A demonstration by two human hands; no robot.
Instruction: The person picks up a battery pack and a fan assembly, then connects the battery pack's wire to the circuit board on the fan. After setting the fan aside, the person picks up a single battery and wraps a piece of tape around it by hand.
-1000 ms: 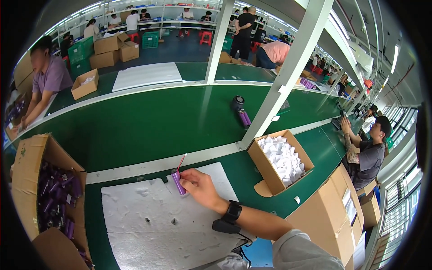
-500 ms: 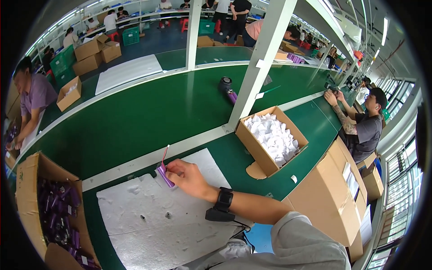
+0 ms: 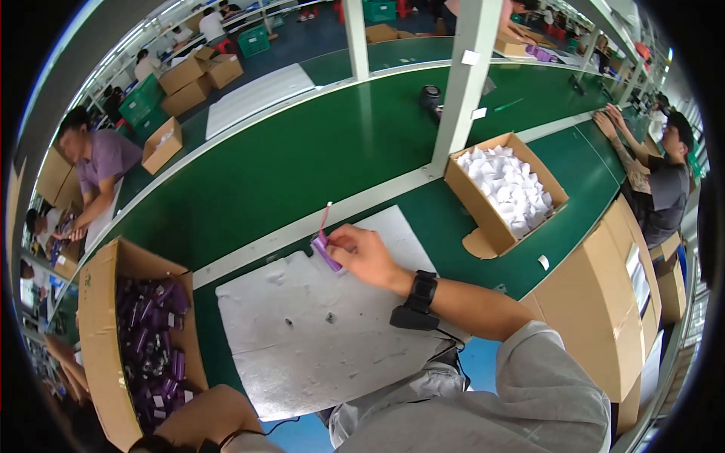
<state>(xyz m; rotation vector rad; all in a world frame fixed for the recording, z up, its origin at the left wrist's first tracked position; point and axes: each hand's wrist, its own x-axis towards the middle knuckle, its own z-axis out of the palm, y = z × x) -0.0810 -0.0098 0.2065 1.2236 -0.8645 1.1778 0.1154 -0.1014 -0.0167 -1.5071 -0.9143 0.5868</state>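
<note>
A purple cylindrical battery (image 3: pixel 327 254) with a red lead and a small white end is held upright at a tilt over a worn white foam sheet (image 3: pixel 302 347). My right hand (image 3: pixel 362 255) is closed on it, with thumb and fingers pinching its side. To the left, a deep cardboard box (image 3: pixel 98 340) holds many similar purple batteries (image 3: pixel 151 325). At the lower edge, beside that box, shows a blurred stretch of bare skin that looks like my left arm; the left hand's fingers do not show.
A cardboard box (image 3: pixel 483 215) full of small white pieces (image 3: pixel 513 189) stands on the green table (image 3: pixel 317 143), by a white post (image 3: pixel 461 98). One loose white piece (image 3: pixel 543 262) lies nearby. Large cartons (image 3: pixel 596 302) stand at right. Co-workers sit on both sides.
The whole view has shifted, so things appear farther right and higher. My right hand still pinches the battery above the foam sheet. Bare skin has come in at the lower left.
</note>
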